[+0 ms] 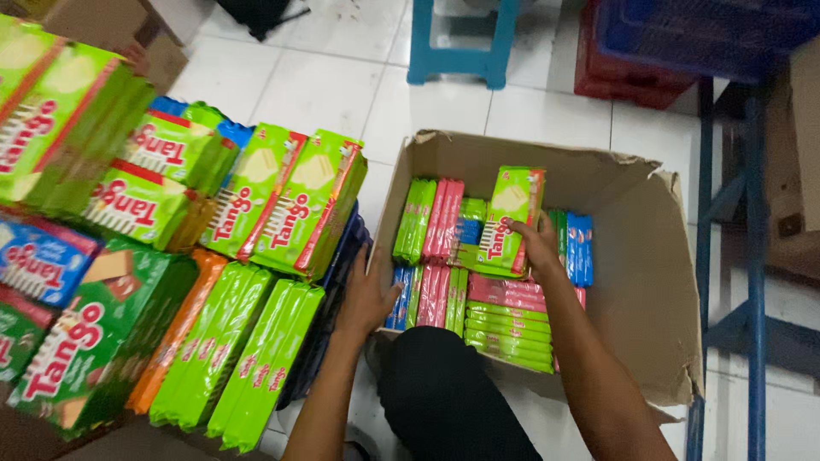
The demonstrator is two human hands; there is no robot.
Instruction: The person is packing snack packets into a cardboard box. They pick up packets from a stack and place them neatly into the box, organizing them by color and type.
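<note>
Packing step: right hand (536,243) clamped a green wafer pack (510,218) over the cardboard box (649,282); left hand (369,294), fingers spread, braced the box's left wall. Next, probably, seating the pack in a row.

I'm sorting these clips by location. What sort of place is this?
Probably a shop's stockroom or small warehouse. Stacks of wafer packs stand on the tiled floor, the right hand places a pack in a half-filled cardboard box, and plastic crates stand behind.
</note>
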